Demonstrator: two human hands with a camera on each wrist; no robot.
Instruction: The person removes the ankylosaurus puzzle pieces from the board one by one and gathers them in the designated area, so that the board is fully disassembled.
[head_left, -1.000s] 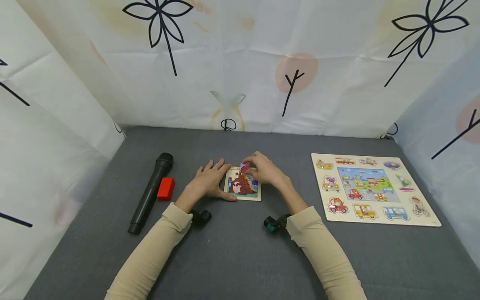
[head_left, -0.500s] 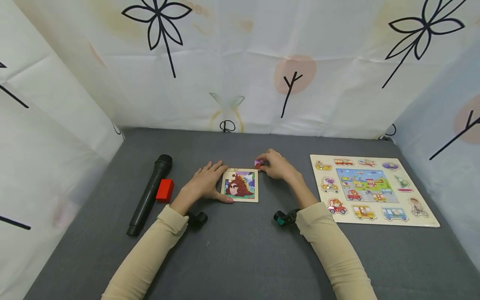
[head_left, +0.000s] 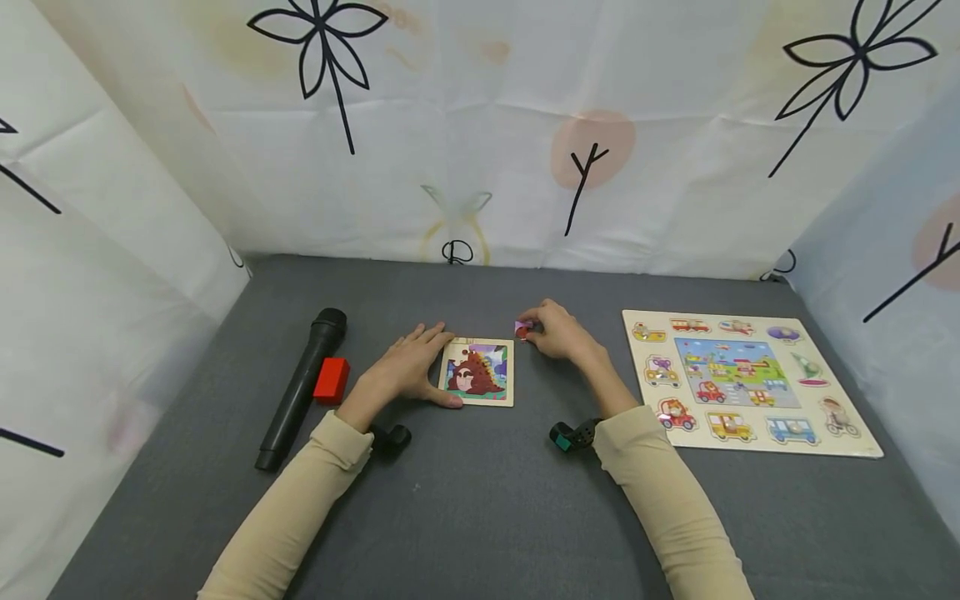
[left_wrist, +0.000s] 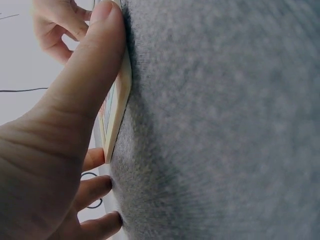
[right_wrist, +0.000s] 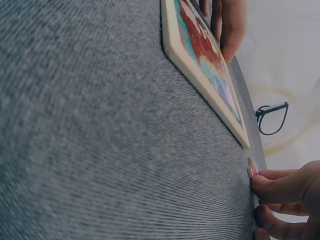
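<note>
A small square wooden jigsaw puzzle [head_left: 511,372], picturing a brown-red dinosaur with a spiny back, lies flat on the grey table. My left hand [head_left: 408,368] steadies it from the left, thumb along the near edge and fingers spread around the far left corner. In the left wrist view the thumb [left_wrist: 82,70] looks straight. Just past the puzzle's far right corner, my right hand [head_left: 566,335] pinches a purple and red puzzle piece [head_left: 522,329] between thumb and fingers. The right wrist view has that piece [right_wrist: 251,168] low against the cloth, apart from the puzzle; its underside is hidden.
On the left lie a black microphone [head_left: 300,392] and a red block [head_left: 332,381]. A large wooden peg board of vehicles [head_left: 637,375] lies on the right. A white printed curtain [head_left: 480,125] closes the back and sides.
My right hand has carried the puzzle piece from the puzzle's top edge rightward to the table beside it. The puzzle and left hand have shifted slightly left.
</note>
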